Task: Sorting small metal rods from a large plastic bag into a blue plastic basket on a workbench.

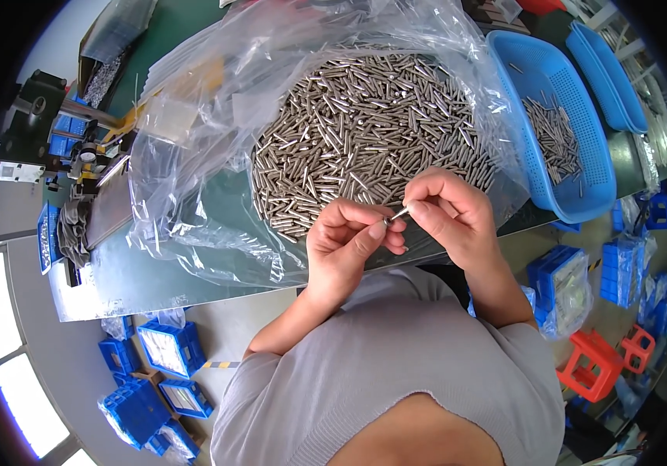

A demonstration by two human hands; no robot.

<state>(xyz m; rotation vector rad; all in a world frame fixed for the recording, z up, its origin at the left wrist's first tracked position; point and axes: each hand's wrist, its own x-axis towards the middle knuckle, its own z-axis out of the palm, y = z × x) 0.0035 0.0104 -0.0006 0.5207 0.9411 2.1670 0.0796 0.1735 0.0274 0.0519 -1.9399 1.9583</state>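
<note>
Slim metal pin (401,213), at the near edge of the pin heap (372,132), is pinched by left hand (339,247) and right hand (460,224), best kept aligned with light, steady pressure.

"Where is the head camera looking from?"
"It is facing down from the wearer's head, onto the left hand (346,239), right hand (458,216) and table (143,276)."
"How near is it sitting?"
"Close; its fisheye is also catching floor (228,332)."

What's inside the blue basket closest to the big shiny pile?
Lots of thin metal pins lie inside that blue basket. The ones on top hide whatever is at the bottom of their heap.
</note>
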